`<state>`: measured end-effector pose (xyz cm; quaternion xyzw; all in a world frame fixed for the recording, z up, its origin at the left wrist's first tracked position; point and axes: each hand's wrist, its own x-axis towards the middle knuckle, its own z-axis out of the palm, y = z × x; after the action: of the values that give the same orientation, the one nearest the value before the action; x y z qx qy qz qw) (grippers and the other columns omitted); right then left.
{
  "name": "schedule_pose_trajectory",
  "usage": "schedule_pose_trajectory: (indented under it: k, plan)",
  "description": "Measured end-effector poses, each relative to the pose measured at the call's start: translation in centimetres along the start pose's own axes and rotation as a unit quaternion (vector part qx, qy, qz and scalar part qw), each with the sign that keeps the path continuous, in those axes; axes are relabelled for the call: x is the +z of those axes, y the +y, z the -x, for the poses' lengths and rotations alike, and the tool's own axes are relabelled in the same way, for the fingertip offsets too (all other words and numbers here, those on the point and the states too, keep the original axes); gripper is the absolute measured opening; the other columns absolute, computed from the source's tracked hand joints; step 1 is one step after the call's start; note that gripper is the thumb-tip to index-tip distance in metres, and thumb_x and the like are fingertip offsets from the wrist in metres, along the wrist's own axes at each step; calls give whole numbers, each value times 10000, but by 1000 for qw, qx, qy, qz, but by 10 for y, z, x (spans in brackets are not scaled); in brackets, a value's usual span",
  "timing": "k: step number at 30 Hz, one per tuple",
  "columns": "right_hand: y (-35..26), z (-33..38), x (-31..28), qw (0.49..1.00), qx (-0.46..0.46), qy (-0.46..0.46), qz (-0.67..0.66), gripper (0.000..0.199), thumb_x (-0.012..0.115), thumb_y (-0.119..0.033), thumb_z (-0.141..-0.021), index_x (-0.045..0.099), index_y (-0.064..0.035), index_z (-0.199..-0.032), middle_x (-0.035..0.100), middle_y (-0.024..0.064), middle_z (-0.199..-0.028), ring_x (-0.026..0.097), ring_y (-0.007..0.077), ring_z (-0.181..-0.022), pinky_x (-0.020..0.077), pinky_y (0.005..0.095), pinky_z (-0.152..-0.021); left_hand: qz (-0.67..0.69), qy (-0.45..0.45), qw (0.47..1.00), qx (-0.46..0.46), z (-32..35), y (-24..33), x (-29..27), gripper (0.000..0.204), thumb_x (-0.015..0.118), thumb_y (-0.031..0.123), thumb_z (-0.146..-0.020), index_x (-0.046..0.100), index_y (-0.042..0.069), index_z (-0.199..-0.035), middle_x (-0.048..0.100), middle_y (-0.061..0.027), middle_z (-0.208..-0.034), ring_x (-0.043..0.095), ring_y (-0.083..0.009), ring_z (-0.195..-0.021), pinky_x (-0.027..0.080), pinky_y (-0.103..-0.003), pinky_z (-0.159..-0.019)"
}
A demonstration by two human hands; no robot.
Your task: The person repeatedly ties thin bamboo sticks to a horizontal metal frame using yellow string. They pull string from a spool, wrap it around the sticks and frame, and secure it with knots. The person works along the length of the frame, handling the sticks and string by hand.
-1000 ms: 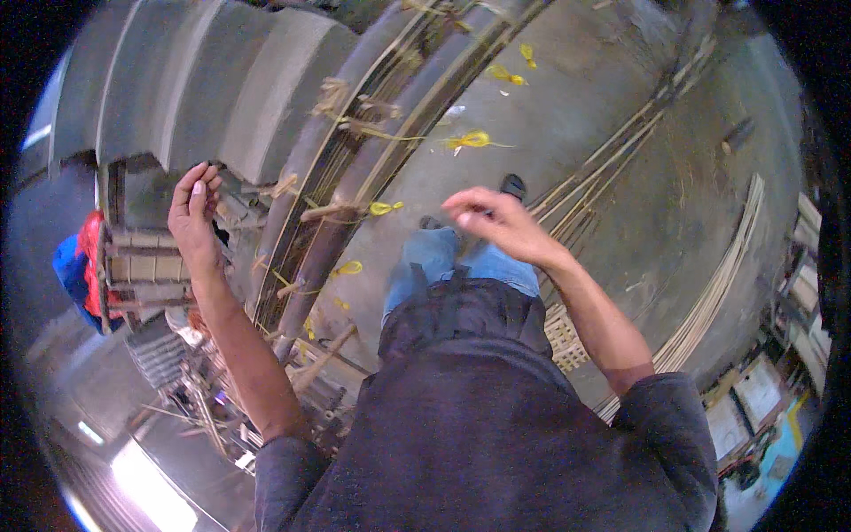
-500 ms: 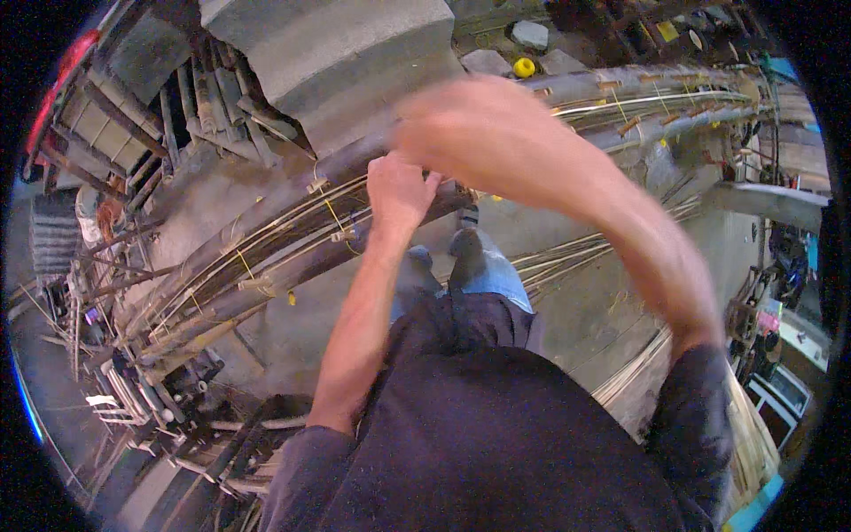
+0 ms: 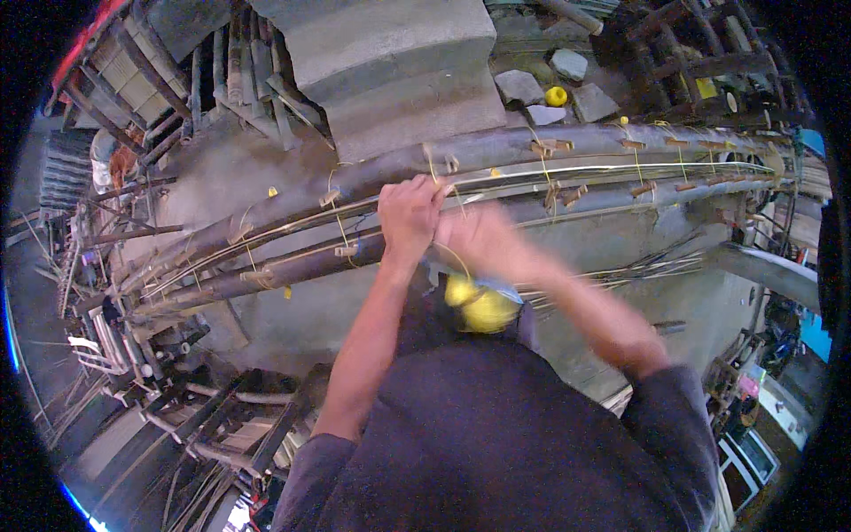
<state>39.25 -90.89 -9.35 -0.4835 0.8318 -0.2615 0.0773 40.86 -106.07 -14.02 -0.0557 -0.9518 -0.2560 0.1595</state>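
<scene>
Yellow bundle (image 3: pixel 485 310): it looks like string wound together; it is in front of the lap, below the right hand, and blurred.
Strand (image 3: pixel 456 255): thin and curved, it runs from beside the two hands to the bundle.
Weight of string: I judge it light and soft, so it should bend easily; perhaps it is plastic and a little slippery.
Place to hold string: in my opinion, the strand close to the poles, between thumb and first finger; the bundle itself could loosen if squeezed badly.
Left hand (image 3: pixel 410 217): it is over the gap between the poles with bent fingers; whether they pinch string or wood, I cannot tell.
Right hand (image 3: pixel 479 238): it is just beside the left hand, above the bundle; it is blurred, so I cannot tell if the fingers are spread or pinching.
Upper pole (image 3: pixel 505 151) and lower pole (image 3: pixel 306 259): long, dark, probably stiff and heavy, better taken with both hands.
Pale strips (image 3: pixel 620 168): they lie along between the poles; they seem springy, and might split if bent sharply.
Short sticks (image 3: pixel 556 144): small wood pieces at the string ties, probably hard and easy to grip.
</scene>
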Motion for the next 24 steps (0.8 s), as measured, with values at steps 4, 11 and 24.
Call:
schedule_pose_trajectory:
  k: [4, 11, 24]
  plan:
    - [-15, 32, 86, 988, 51, -59, -131, 192, 530, -224, -847, 624, -72, -777, 662, 171, -727, 669, 363, -718, 535, 479, -640, 338, -118, 916, -181, -23, 26, -22, 221, 600, 280, -925, 694, 86, -878, 659, -63, -786, 624, -168, -742, 454, -325, -718]
    - [-28, 42, 65, 991, 65, -68, -96, 147, 550, -210, -826, 618, -79, -839, 656, 144, -748, 665, 349, -695, 540, 467, -633, 370, -230, 824, -363, -130, -45, 53, 361, 538, 372, -929, 630, 39, -1033, 598, -21, -833, 579, -170, -798, 461, -325, -732]
    - [-109, -29, 180, 839, 357, 22, -410, 255, 629, -172, -890, 642, -40, -1107, 646, 124, -835, 653, 254, -784, 519, 376, -730, 108, -157, 982, 9, -79, -148, -115, 326, 515, 335, -934, 661, 74, -1065, 679, -160, -992, 635, -359, -939, 501, -438, -817]
